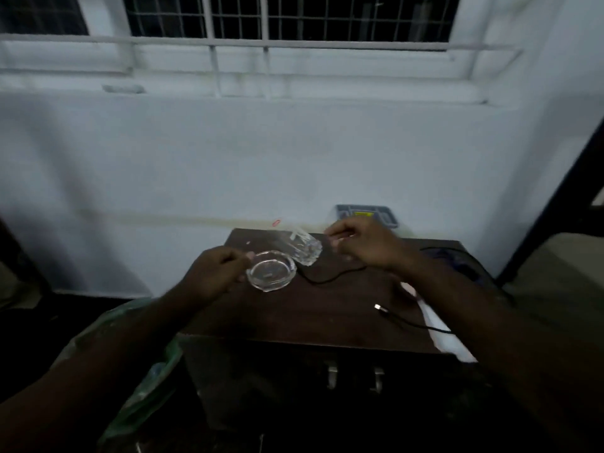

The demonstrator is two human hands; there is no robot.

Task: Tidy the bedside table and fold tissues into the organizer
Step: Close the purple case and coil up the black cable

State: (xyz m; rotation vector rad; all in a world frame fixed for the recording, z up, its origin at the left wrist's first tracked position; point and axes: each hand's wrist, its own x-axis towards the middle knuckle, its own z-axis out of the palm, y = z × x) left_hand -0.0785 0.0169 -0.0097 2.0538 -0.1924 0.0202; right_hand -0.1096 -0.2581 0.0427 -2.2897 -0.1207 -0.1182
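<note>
Clearly the left hand [214, 273] has its grip closed on the rim of the glass ashtray [271, 270], which sits on the dark table [327, 305]. Just right of the ashtray a clear tumbler [302, 248] is tilted, and the right hand [362, 245] beyond it pinches something pale; whether that is tissue I cannot tell. Behind the tumbler, against the wall, stands the grey organizer [367, 215]. Right of the ashtray trail a black cable [330, 277] and white tissue [441, 328]. Glass looks heavy, slippery and breakable: hold by the thick rim.
</note>
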